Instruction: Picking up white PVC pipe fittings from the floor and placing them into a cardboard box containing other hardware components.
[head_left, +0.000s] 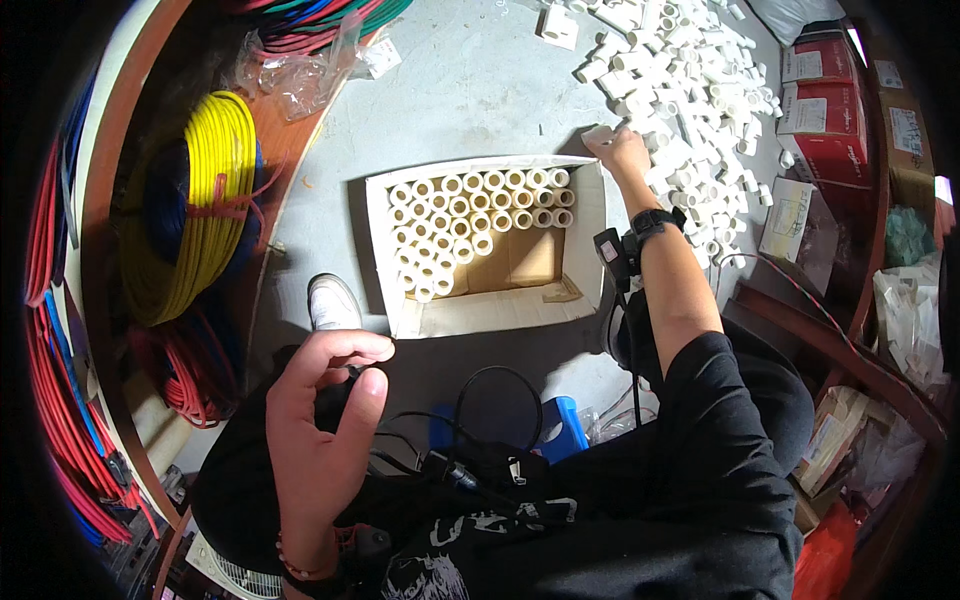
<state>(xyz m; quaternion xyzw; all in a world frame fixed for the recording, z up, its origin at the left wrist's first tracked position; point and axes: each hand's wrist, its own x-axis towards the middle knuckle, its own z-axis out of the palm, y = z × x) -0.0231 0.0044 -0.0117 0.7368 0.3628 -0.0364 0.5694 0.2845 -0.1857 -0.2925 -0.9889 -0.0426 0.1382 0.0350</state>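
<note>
My right hand reaches to the left edge of a heap of white plastic pipe fittings on the floor. Its fingers close on a white pipe fitting, just beyond the far right corner of an open cardboard box. Inside the box, short white pipe couplings stand on end in close rows along the far and left sides. Bare cardboard shows at the box's near right. Nearer to me, my left hand is raised over my leg, thumb and forefinger apart, with no fitting visible between them.
Coils of yellow cable and red cable lie at left, beside a plastic bag. Red cartons line the right. A black cable loops before me, near a blue plastic object. My white shoe stands left of the box.
</note>
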